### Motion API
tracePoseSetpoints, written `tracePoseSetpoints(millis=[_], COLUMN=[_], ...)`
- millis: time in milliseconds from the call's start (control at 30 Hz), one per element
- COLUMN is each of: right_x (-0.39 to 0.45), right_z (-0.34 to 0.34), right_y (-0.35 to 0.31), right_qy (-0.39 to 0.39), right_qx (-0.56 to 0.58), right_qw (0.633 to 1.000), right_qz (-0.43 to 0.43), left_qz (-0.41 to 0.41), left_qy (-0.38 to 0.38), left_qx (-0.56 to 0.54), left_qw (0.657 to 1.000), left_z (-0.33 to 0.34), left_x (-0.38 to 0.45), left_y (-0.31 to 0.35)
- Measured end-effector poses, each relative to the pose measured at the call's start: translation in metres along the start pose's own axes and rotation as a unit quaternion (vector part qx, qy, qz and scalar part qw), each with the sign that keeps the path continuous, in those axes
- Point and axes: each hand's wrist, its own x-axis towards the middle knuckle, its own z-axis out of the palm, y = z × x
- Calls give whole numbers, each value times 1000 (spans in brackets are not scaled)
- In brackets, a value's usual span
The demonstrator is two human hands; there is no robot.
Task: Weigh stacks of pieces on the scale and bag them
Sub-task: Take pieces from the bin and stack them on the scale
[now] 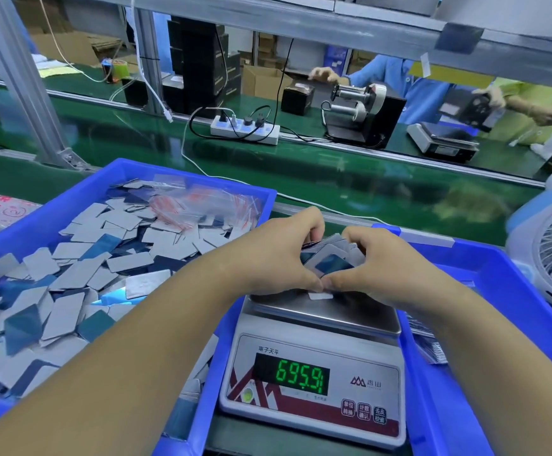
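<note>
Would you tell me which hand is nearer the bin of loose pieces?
Left. The left hand grips the stack beside the loose-piece bin; the right hand grips its far side, farther away.

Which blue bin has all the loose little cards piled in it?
The blue bin on the left. It is heaped with loose grey and blue cards; the bin on the right shows mostly bare blue floor.
</note>
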Motion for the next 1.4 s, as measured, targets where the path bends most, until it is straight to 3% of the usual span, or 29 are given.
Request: tracePoseSetpoints(millis=[300, 533, 733, 900, 1067, 1233, 1400], right_x=[2, 0, -1, -4, -2, -2, -1], right_z=[-1, 1, 6, 2, 1, 5, 7], right_y=[3, 2, 2, 3, 6, 10, 7], right_qy=[8, 112, 69, 47, 104, 68, 121], right_qx=[32, -22, -54, -80, -65, -90, -70], right_qw=[999, 990, 994, 992, 986, 990, 984], right_qz=[-5, -86, -61, -90, -112, -86, -110], left_qz=[9, 61, 26, 55, 69, 30, 32], left_qy=[-21, 53, 13, 25, 81, 34, 56], left_qx=[-44, -86, -36, -38, -54, -23, -49], left_qw=[999, 993, 999, 997, 993, 999, 997], left_z=[-3, -5, 2, 2, 3, 6, 11], left_x=[0, 2, 4, 2, 4, 5, 7], left_y=[-2, -7, -11, -8, -9, -13, -11])
